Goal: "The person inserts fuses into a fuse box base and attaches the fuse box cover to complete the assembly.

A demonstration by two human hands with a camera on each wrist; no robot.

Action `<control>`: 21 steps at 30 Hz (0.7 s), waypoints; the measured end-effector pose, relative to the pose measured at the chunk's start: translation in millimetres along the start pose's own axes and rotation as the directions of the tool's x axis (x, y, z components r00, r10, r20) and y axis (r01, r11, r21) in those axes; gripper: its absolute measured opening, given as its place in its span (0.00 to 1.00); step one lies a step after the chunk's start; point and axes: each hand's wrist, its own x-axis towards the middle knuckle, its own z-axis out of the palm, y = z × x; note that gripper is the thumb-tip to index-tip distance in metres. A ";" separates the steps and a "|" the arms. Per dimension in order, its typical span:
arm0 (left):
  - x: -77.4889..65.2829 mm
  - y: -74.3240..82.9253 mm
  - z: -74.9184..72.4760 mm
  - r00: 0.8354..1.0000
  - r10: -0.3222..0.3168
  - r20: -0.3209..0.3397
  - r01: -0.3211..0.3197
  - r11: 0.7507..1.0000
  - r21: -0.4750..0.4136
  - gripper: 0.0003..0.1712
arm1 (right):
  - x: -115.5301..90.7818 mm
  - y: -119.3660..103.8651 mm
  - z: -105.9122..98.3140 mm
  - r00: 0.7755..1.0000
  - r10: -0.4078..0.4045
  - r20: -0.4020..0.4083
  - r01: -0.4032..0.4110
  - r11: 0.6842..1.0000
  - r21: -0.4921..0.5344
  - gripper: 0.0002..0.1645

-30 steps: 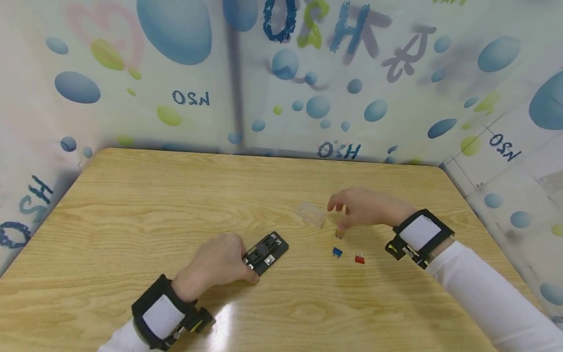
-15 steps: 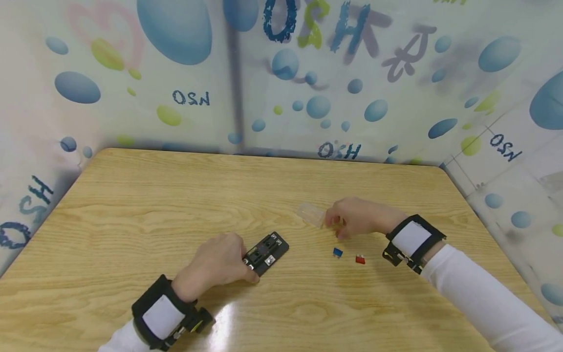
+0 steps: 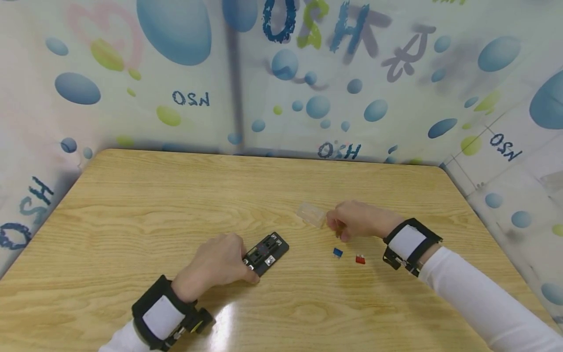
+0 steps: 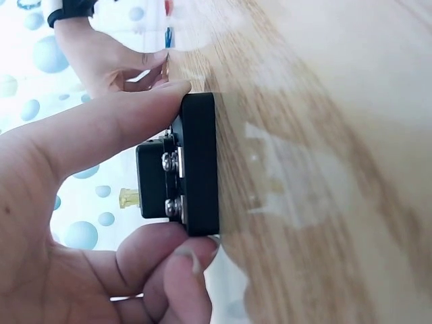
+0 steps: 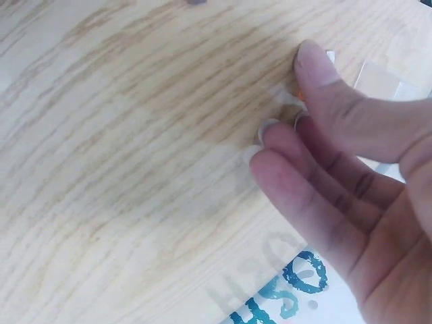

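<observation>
Mostly hidden orange piece, black device part-covered

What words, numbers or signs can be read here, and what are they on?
"OSH" (the S perhaps a reversed 2): large, top of the wall covering.
"OSH": smaller, low on it, right of centre.
"OSH": climbing its left side.
"OSN": left half, N apparently reversed.
"OSN": slanting, right side.
"OSH": bottom of right wrist view, H cut off.
Unclear: purple lettering; green marks cut off above.
Black device: white marks too small to read.
</observation>
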 end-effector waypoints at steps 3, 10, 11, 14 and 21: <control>-0.1 0.2 0.3 1.000 0.002 -0.002 -0.002 1.000 0.000 0.29 | 0.1 1.1 1.1 1.000 0.000 0.002 0.000 1.000 0.006 0.13; -0.6 0.4 0.3 1.000 0.003 -0.001 -0.003 1.000 -0.002 0.29 | -1.2 -0.3 1.4 1.000 0.002 -0.014 -0.002 1.000 0.010 0.13; -0.6 0.3 0.4 1.000 0.003 -0.001 -0.003 1.000 -0.003 0.29 | -1.2 -0.4 1.5 1.000 0.002 -0.017 -0.001 1.000 0.011 0.13; -0.7 0.0 0.6 1.000 0.002 0.000 -0.002 1.000 -0.006 0.29 | -1.0 0.4 2.3 1.000 0.003 -0.023 -0.003 1.000 0.020 0.13; -0.2 -0.5 1.1 1.000 0.006 -0.004 -0.006 1.000 0.000 0.29 | -0.3 2.5 4.4 0.999 0.017 -0.041 -0.017 1.000 -0.005 0.12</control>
